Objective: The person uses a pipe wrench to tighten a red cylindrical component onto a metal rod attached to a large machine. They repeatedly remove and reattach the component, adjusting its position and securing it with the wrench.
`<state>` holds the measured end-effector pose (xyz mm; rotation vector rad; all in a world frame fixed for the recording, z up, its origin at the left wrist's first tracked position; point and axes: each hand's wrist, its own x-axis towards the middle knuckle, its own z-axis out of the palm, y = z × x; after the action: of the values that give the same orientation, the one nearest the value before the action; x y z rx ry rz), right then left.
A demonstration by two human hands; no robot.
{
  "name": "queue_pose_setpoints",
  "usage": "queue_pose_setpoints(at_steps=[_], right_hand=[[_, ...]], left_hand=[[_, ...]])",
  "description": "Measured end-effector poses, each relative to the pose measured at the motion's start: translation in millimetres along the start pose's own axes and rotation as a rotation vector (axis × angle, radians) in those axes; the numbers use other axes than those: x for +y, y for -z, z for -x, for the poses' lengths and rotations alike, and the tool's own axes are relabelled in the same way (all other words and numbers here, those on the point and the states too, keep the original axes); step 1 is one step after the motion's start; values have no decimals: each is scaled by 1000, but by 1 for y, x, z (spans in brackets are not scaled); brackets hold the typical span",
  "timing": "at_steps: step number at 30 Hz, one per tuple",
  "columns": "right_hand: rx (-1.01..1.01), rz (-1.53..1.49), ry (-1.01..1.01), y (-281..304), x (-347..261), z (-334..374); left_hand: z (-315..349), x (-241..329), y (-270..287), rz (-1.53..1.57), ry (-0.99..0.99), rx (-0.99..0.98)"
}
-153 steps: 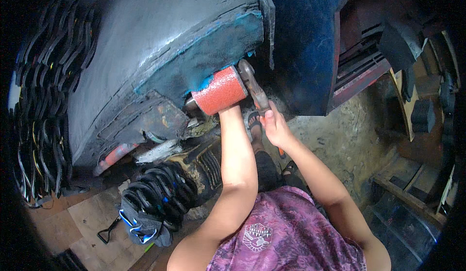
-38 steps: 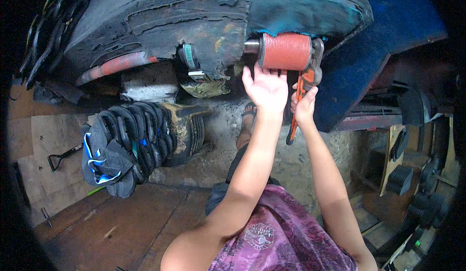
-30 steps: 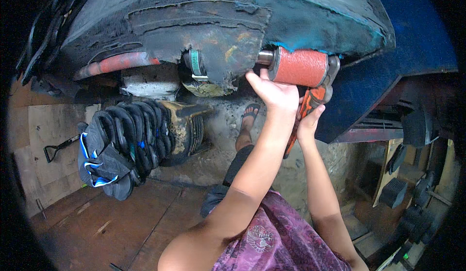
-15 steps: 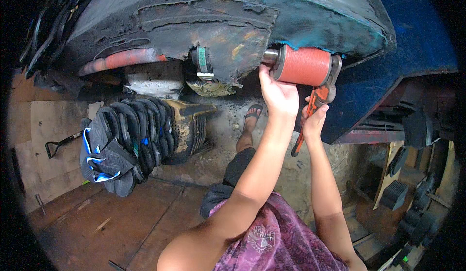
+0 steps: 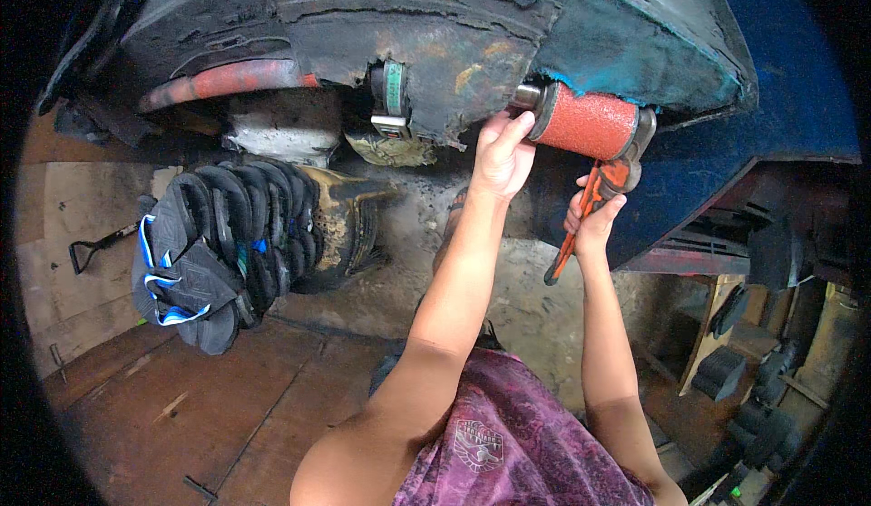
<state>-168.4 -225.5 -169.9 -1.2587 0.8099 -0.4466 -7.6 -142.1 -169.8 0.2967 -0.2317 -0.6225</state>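
A red, grainy sanding drum (image 5: 588, 123) sits on a bright metal shaft (image 5: 526, 96) under the dark machine housing. My left hand (image 5: 504, 157) is at the drum's left end, below the shaft, with its fingers curled and thumb up near the drum's rim; what they close on is hidden. Around the orange handle of a pipe wrench (image 5: 581, 220) my right hand (image 5: 594, 223) is closed. The wrench's jaw is up at the drum's right end, its handle slanting down to the left.
To the left hangs or stands a row of black flip-flop sandals (image 5: 218, 243) with blue-and-white straps in front. A blue metal panel (image 5: 708, 175) rises on the right. Dark stacked pieces (image 5: 721, 372) stand lower right. A torn grey cover (image 5: 408, 43) overhangs the drum.
My left hand has drawn back from under the drum toward its left end, fingers now curled. The drum's surface looks grainy instead of streaked. The view has shifted slightly.
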Motion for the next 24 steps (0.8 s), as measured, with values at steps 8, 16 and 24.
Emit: queue_pose_setpoints(at_steps=[8, 16, 24], right_hand=[[-5, -14, 13, 2, 3, -3], [-1, -30, 18, 0, 3, -3], [61, -21, -1, -8, 10, -6]], left_hand=[[0, 3, -9, -58, -73, 19], [0, -1, -5, -161, -88, 44], [-2, -4, -8, -452, -194, 201]])
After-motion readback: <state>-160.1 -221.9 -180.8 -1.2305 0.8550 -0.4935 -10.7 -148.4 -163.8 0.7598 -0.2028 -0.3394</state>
